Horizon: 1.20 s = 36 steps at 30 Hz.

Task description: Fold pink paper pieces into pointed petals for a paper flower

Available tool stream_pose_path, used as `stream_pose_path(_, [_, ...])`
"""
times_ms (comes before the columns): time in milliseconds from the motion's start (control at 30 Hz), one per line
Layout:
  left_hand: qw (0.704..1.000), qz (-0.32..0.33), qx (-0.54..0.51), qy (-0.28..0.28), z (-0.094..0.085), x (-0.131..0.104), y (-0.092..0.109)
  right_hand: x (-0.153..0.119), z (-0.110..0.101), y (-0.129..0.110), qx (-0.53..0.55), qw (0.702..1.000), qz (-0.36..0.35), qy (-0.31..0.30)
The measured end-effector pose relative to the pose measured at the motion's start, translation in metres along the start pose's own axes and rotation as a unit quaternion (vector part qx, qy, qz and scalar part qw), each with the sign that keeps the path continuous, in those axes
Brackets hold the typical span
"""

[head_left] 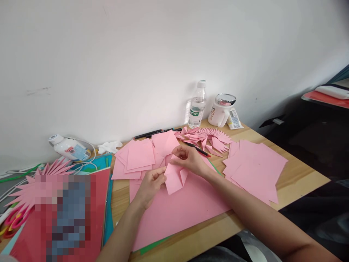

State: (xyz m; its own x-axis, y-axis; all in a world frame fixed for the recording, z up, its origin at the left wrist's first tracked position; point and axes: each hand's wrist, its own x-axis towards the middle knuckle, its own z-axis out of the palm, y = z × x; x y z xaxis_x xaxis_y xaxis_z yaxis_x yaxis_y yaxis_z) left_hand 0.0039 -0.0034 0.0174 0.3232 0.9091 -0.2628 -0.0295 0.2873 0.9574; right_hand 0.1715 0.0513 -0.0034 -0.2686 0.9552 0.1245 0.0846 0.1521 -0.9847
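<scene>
Between my two hands is a small pink sheet of paper (173,181), partly folded, with a flap standing up on its right side. My left hand (151,185) pinches its left edge between thumb and fingers. At the top, the fingers of my right hand (189,159) are closed on the upper corner. Beneath lies a large pink sheet (174,218) spread over the table. Just behind my hands, several small pink squares (141,154) overlap in a loose pile.
Larger pink sheets (257,169) lie on the right of the wooden table (305,178). Folded pink pieces (209,136), a water bottle (197,105) and a lidded mug (220,111) stand along the wall. At left are a white bottle (69,148), scissors (16,217) and a red folder (95,203).
</scene>
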Motion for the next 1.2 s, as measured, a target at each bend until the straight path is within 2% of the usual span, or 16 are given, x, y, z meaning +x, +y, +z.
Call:
stream_pose_path(100, [1.0, -0.01, -0.002, 0.015, 0.001, 0.0, -0.001, -0.002, 0.003, 0.0, -0.027, 0.999, -0.03, -0.023])
stream_pose_path(200, [0.998, -0.003, -0.037, 0.041, 0.001, 0.002, -0.004, -0.003, 0.005, -0.001, -0.07, 0.991, -0.114, -0.002])
stream_pose_path(333, [0.978, 0.055, -0.172, 0.109, -0.001, 0.006, -0.002, -0.003, 0.004, -0.002, -0.162, 0.948, -0.272, 0.03])
stream_pose_path(400, [0.962, 0.084, -0.215, 0.146, -0.004, 0.009, -0.001, -0.004, 0.004, -0.001, -0.194, 0.928, -0.318, 0.013])
stream_pose_path(467, [0.952, 0.101, -0.24, 0.161, -0.007, 0.01, -0.001, -0.005, 0.005, -0.001, -0.22, 0.918, -0.329, -0.015])
stream_pose_path(600, [0.952, 0.1, -0.247, 0.149, -0.007, 0.01, -0.001, -0.007, 0.007, -0.001, -0.215, 0.936, -0.271, -0.055])
stream_pose_path(733, [0.961, 0.091, -0.227, 0.129, -0.004, 0.007, 0.0, -0.006, 0.008, 0.0, -0.13, 0.97, -0.199, -0.047])
stream_pose_path(867, [0.968, 0.083, -0.222, 0.08, -0.001, 0.005, 0.001, -0.004, 0.011, -0.002, -0.036, 0.993, -0.113, -0.022])
stream_pose_path(1033, [0.976, 0.085, -0.197, 0.044, 0.002, 0.004, 0.0, -0.005, 0.015, -0.007, 0.085, 0.996, -0.012, -0.026])
stream_pose_path(1200, [0.987, 0.07, -0.123, 0.075, 0.002, 0.005, -0.005, -0.007, 0.017, -0.011, 0.112, 0.993, 0.025, -0.013])
